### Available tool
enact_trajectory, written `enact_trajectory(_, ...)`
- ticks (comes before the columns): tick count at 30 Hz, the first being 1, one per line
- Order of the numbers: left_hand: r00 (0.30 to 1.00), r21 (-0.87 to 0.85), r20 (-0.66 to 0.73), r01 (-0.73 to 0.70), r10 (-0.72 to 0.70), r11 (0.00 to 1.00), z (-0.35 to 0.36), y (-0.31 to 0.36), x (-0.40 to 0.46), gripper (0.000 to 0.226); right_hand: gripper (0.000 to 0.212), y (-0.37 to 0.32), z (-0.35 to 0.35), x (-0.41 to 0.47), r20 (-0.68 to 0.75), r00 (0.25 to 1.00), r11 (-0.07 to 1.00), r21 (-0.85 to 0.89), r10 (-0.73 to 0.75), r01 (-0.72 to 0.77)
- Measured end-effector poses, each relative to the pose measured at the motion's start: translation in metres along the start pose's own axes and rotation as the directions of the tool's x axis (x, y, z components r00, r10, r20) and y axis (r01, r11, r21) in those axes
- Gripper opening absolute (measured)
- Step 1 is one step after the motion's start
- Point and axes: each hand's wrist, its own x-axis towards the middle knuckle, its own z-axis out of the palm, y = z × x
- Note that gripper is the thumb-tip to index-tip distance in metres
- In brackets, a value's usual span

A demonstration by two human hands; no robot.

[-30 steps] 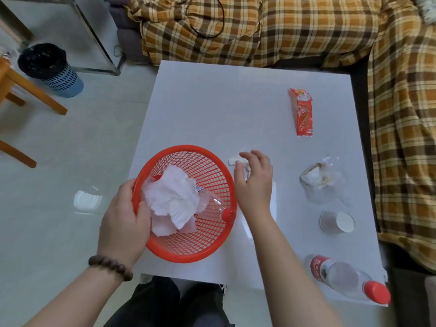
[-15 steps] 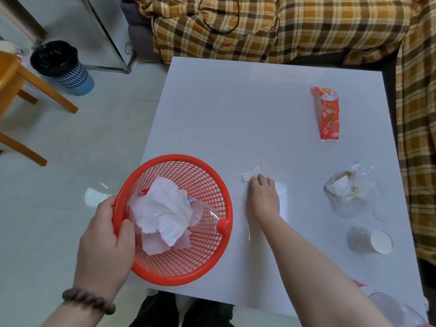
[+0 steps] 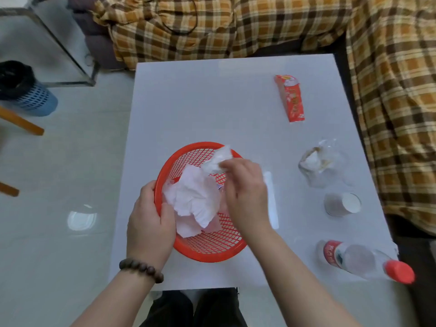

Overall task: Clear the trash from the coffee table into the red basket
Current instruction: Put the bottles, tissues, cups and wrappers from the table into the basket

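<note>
Tissue scrap (image 3: 218,159), pinched by right hand (image 3: 245,192), slants up-right over red basket (image 3: 200,252) gripped by left hand (image 3: 149,223).

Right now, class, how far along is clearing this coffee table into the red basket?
Done: crumpled white paper already lies in the red basket, which the left hand grips by its rim. In hand: the right hand pinches a small tissue wad over the basket. Left: red snack wrapper, clear bag, paper cup, plastic bottle.
</note>
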Motion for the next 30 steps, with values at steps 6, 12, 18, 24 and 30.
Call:
enact_trajectory(6,0.993,-0.040,0.084,-0.085,0.088,0.996,0.027,0.027,-0.007,0.033,0.038,0.016,0.006,-0.026,0.412,0.904,0.950,-0.312,0.119,0.017)
enact_trajectory(12,0.975,-0.036,0.142,-0.168,0.172,0.985,0.032,0.038,-0.015,0.029,0.043,0.013,-0.029,-0.039,0.367,0.910,0.958,-0.271,0.191,-0.092)
enact_trajectory(18,0.977,-0.020,0.159,-0.139,0.140,0.990,0.027,0.043,-0.021,0.032,0.035,0.004,-0.129,-0.062,-0.125,0.980,0.975,-0.140,0.157,-0.174)
enact_trajectory(24,0.989,-0.005,0.127,-0.077,0.077,0.997,0.015,0.050,-0.033,0.033,0.051,0.073,-0.201,-0.112,-0.234,0.867,0.741,-0.450,0.440,-0.498)
enact_trajectory(30,0.992,0.011,0.104,-0.068,0.066,0.998,0.006,0.058,-0.043,0.034,0.024,0.105,-0.187,-0.130,-0.140,0.813,0.733,-0.368,0.565,-0.572)
